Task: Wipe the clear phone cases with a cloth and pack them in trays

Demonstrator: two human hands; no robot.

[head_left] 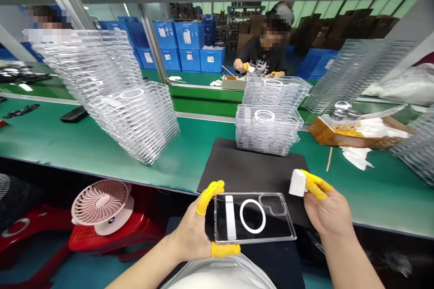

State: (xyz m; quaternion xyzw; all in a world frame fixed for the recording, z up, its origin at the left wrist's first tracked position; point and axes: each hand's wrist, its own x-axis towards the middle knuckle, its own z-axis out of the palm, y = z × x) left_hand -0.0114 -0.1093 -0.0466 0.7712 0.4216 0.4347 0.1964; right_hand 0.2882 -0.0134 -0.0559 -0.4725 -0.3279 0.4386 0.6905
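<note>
My left hand, with yellow finger cots, grips a clear phone case by its left end. The case has a white ring, a white strip and a camera cutout at the upper right. To its right, my right hand, also in yellow finger cots, pinches a folded white cloth apart from the case. A black mat lies on the bench beyond the case. At the mat's far edge stands a stack of clear phone cases, some showing white rings.
Tall leaning stacks of clear cases rise at left and more at right. A cardboard tray holds white wipes, with a wooden stick nearby. Below left, a pink fan sits on a red stool. A co-worker sits opposite.
</note>
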